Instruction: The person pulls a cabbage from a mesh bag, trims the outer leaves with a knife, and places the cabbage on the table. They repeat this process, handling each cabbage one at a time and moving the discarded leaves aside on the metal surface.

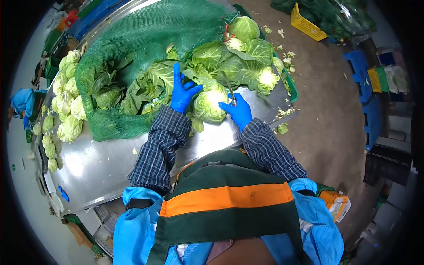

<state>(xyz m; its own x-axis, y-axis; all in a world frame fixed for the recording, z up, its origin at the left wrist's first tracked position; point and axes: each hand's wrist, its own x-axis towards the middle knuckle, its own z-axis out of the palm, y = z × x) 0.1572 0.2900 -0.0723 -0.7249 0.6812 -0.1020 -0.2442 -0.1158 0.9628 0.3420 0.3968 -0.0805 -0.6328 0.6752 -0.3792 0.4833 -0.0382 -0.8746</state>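
Note:
A pale, partly trimmed cabbage [210,107] lies on the metal table [101,165] between my hands, its cut stem side facing up. My left hand [183,93], in a blue glove, is at the cabbage's left side with fingers apart, against or just above the loose outer leaves [161,77]. My right hand [241,112], also gloved in blue, is closed on a knife [230,90] at the cabbage's right edge. The thin blade points up and away from me, beside the cabbage; the handle is mostly hidden in my fingers.
A green mesh sack [145,33] with cabbages and leaves covers the table's far side. Trimmed cabbages [70,106] are piled left. Untrimmed cabbages [245,30] lie right, by a green crate [292,88]. A yellow crate [308,23] stands beyond. Another person's blue sleeve [23,100] shows far left.

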